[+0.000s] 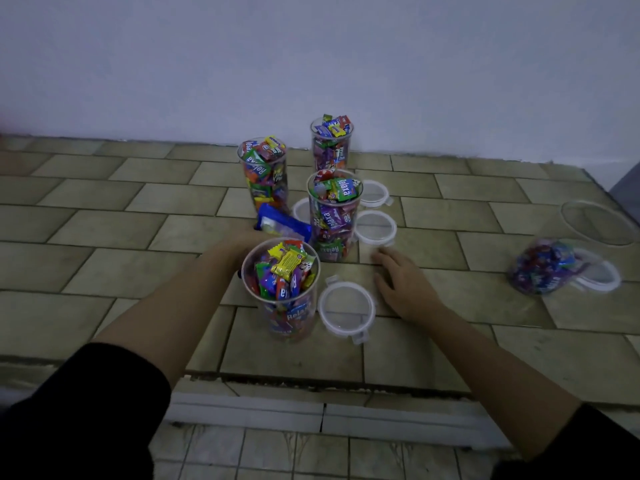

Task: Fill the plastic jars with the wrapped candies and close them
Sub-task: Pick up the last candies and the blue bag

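**Right hand (401, 282) flat on the bench (104, 216) beside four filled, uncapped jars**

The right hand lies palm down on the tiles, fingers straight and slightly spread, holding nothing. It rests between the near lid (346, 308) and the middle lid (375, 228), touching neither. The left hand (240, 242) reaches in behind the near jar (280, 292). Its fingers are hidden by that jar and by a blue packet (282, 225) lying at its tip, so its grip cannot be told.

All four clear jars stand upright and open, heaped to the rim with wrapped candies (289, 263). The near jar is the closest to the front edge. The middle jar (334, 216) stands behind it, the back-left jar (265, 174) farther in, and the rear jar (331, 143) just beside the back edge at the wall (311, 46).

A third lid (375, 194) lies flat behind the middle lid, and a fourth lid (300, 209) shows partly between the jars. Toward the right edge, well apart from the jars, lie a clear bag of candies (543, 268) and a large clear cover (599, 223).
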